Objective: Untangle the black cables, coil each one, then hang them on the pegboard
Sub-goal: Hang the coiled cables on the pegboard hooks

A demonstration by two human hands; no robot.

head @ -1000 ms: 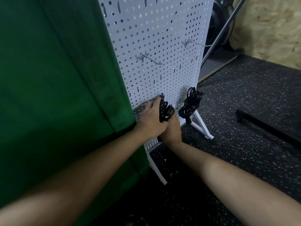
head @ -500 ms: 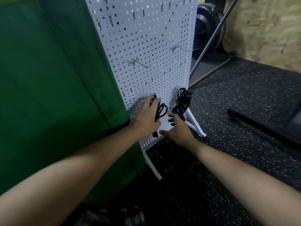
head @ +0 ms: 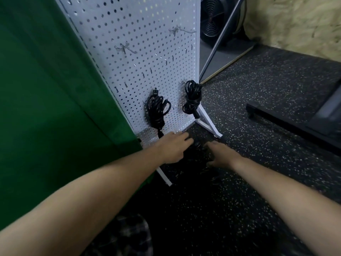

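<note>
We see the speckled floor (head: 258, 126) spreading out from the pegboard (head: 138, 34), and a green cloth (head: 46, 89) hanging against the pegboard's left edge. The pegboard stands upright on white feet (head: 208, 124), and a black fan (head: 214, 19) sits behind its right edge. Both hands reach out low in front of the pegboard. The left hand (head: 173, 146) is at its bottom edge, fingers straight, its grip apart and holding nothing. The right hand (head: 219, 154) is just off the pegboard's base, fingers spread and grip also apart, over a dark heap of loose cables (head: 197, 157) on the floor; we cannot tell whether it touches them. Two coiled cables hang low on the pegboard: the left coil (head: 156, 109) near its bottom middle, the right coil (head: 191, 97) at its right edge. Higher on the pegboard two hooks (head: 125, 48) stick out
</note>
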